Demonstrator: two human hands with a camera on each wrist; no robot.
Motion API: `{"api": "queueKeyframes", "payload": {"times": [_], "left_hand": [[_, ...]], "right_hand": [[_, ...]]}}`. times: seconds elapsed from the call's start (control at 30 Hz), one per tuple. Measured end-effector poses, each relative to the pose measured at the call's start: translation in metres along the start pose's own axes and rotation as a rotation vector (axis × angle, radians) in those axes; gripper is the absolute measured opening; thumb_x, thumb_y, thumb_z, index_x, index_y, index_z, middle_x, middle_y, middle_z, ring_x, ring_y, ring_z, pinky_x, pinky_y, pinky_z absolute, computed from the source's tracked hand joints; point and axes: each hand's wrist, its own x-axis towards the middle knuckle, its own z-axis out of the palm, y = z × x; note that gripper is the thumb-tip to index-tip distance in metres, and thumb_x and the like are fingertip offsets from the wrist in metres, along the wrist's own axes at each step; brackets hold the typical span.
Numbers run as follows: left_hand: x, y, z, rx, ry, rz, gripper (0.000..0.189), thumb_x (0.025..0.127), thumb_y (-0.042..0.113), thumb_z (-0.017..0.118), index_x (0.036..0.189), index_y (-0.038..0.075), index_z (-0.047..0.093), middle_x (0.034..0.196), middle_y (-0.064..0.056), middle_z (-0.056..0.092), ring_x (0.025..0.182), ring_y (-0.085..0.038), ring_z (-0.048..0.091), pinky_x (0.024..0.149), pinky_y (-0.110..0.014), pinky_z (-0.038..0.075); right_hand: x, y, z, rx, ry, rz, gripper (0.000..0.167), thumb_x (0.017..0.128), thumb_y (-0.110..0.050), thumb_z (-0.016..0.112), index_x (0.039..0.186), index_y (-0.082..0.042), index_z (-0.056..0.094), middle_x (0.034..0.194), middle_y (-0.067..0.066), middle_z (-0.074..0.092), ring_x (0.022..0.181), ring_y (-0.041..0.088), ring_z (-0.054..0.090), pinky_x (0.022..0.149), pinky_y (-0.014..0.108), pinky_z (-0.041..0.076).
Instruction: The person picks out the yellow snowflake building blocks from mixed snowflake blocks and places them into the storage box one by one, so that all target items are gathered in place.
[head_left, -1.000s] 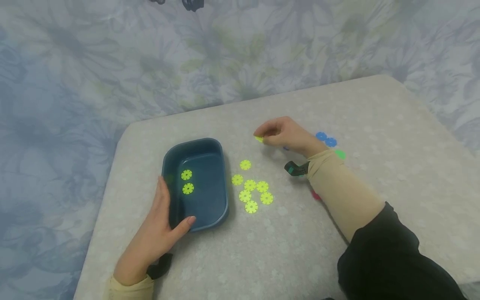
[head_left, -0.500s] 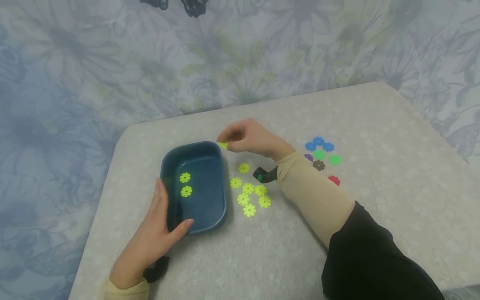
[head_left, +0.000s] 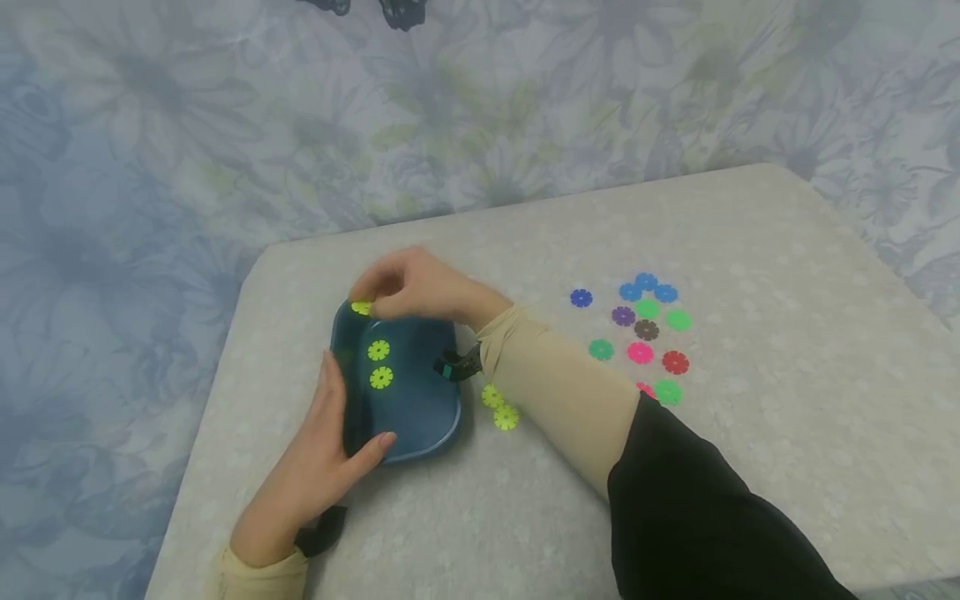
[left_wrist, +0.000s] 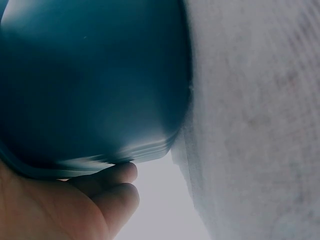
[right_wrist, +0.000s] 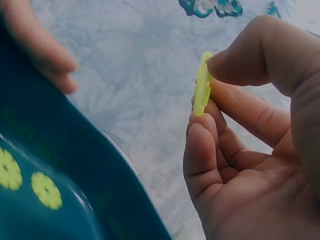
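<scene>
My right hand (head_left: 420, 287) pinches a yellow notched disc (right_wrist: 202, 85) between thumb and fingers. It is over the far left part of a dark blue plastic tub (head_left: 420, 433). Seen from the right wrist, the disc stands nearly edge-on beside the tub's rim. Two more yellow flower-like discs (head_left: 380, 363) lie flat on the tub's floor. With its thumb over the near rim and its fingers along the outer left wall, my left hand (head_left: 315, 458) grips the tub. The left wrist view shows curled fingers (left_wrist: 120, 200) against the tub's outside.
Yellow discs (head_left: 506, 417) lie right of the tub, partly hidden by my right forearm. Farther right are several blue, green, purple, brown, pink and red discs (head_left: 647, 330) on the pale tablecloth (head_left: 787, 350). A floral-patterned wall (head_left: 480, 108) stands behind the table.
Holding the yellow disc, my right hand has moved left from above the tablecloth to over the tub. More coloured discs on the right have come into view. My left hand stays on the tub.
</scene>
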Motion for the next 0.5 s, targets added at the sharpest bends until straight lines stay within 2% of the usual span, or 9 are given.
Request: {"api": "queueKeyframes", "payload": {"times": [0.2, 0.5], "left_hand": [[-0.001, 0.001, 0.0, -0.018, -0.001, -0.007, 0.121, 0.095, 0.046, 0.072, 0.16, 0.021, -0.026, 0.168, 0.001, -0.029, 0.158, -0.03, -0.012, 0.119, -0.071, 0.014], [-0.001, 0.001, 0.001, -0.008, 0.017, 0.018, 0.122, 0.094, 0.044, 0.074, 0.161, 0.018, -0.024, 0.169, 0.0, -0.026, 0.159, -0.03, -0.009, 0.12, -0.069, 0.015]], "right_hand": [[0.014, -0.003, 0.021, 0.048, -0.054, -0.002, 0.032, 0.094, -0.009, 0.069, 0.125, -0.008, 0.073, 0.123, 0.003, 0.072, 0.113, 0.014, 0.066, 0.095, 0.025, 0.054], [0.015, 0.007, 0.036, 0.06, -0.052, 0.025, 0.029, 0.093, -0.005, 0.069, 0.122, -0.007, 0.074, 0.119, 0.002, 0.073, 0.11, 0.013, 0.066, 0.093, 0.025, 0.054]]}}
